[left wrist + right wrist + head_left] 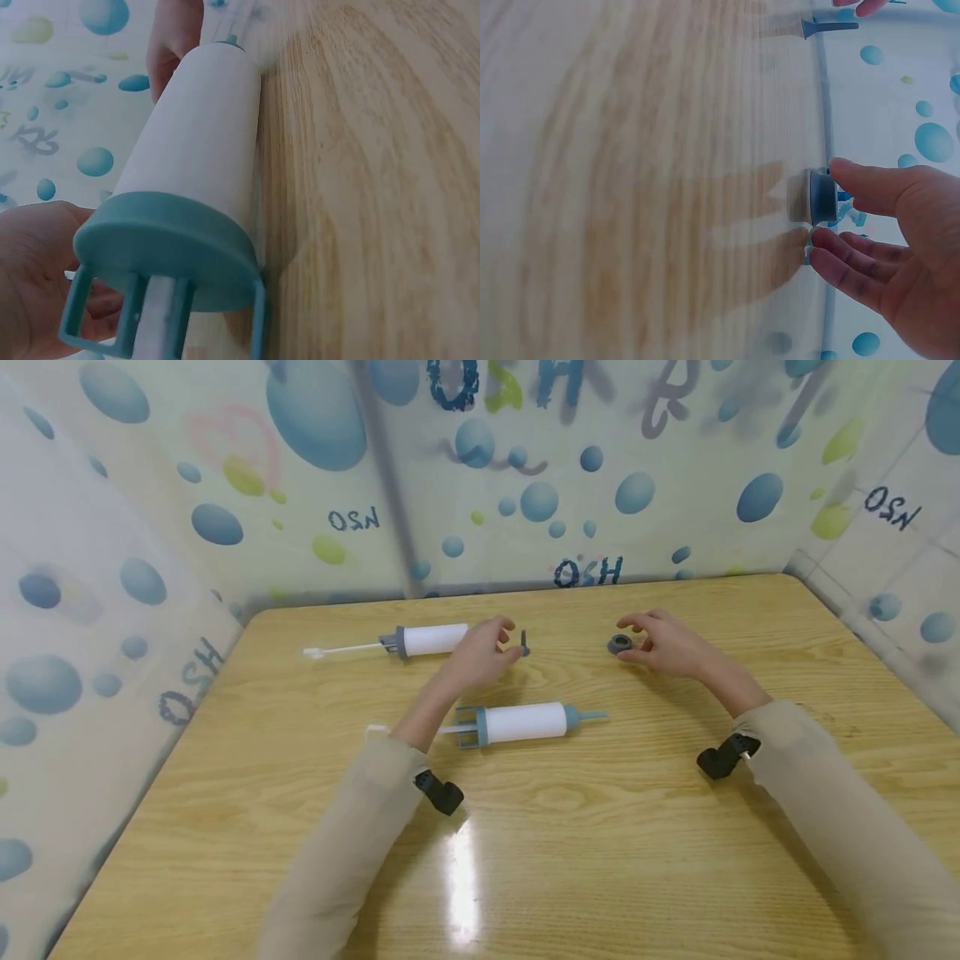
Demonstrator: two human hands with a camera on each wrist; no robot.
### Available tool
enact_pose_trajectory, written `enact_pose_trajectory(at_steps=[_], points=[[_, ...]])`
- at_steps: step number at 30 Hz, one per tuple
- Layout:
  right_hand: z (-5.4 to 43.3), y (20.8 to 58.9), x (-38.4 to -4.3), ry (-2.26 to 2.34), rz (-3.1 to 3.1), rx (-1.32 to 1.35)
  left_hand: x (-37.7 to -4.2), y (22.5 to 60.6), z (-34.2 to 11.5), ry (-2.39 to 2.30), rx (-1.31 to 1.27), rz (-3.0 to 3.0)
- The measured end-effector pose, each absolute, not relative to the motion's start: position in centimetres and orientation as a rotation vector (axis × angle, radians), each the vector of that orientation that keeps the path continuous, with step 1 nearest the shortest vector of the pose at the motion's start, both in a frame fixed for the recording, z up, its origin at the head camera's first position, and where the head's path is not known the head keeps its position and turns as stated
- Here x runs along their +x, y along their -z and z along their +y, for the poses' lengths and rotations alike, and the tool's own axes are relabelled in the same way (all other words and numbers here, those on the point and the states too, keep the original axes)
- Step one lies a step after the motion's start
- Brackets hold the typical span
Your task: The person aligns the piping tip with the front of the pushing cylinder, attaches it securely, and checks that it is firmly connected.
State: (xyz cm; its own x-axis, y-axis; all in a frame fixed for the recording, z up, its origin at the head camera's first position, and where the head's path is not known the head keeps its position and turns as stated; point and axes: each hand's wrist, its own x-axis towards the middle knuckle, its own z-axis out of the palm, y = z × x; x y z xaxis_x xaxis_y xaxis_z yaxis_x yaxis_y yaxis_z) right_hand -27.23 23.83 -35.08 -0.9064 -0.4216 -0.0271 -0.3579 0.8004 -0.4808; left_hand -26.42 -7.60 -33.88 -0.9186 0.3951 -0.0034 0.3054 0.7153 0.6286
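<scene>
My left hand (480,653) hovers with loosely bent fingers beside a small grey nozzle (524,646) standing upright on the table, with nothing in its grasp. Just behind that hand lies a white syringe-like tube (431,640) with a dark grey collar and a white plunger rod. A second such tube (525,722), with a teal collar and teal tip, lies nearer; in the left wrist view its white barrel (195,127) hides part of the hand. Around a round grey cap (620,644) my right hand (666,645) is spread, thumb and fingers on either side; the cap (823,197) sits on the table.
The wooden table (600,843) meets a wall covering (420,518) with blue and green dots along its far edge. Both sleeves carry a small black wrist camera (438,792). The teal tube lies between the two forearms.
</scene>
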Motion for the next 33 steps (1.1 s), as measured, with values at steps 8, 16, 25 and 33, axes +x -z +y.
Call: enact_pose_trajectory(at_steps=[8,16,25,33], points=[[23.7,35.4,-27.8,0.687,2.828,-0.637,-27.2,34.0,-6.8,-0.976,0.509,2.717],[23.6,35.5,-27.9,0.647,2.835,-0.649,-28.1,34.2,-6.1,-1.001,0.496,2.705],[23.5,35.3,-27.7,0.626,2.834,-0.746,-28.6,34.4,-5.6,-0.888,0.543,2.780],[23.5,35.2,-27.5,0.706,2.846,-0.723,-28.1,34.0,-5.7,-0.882,0.525,2.777]])
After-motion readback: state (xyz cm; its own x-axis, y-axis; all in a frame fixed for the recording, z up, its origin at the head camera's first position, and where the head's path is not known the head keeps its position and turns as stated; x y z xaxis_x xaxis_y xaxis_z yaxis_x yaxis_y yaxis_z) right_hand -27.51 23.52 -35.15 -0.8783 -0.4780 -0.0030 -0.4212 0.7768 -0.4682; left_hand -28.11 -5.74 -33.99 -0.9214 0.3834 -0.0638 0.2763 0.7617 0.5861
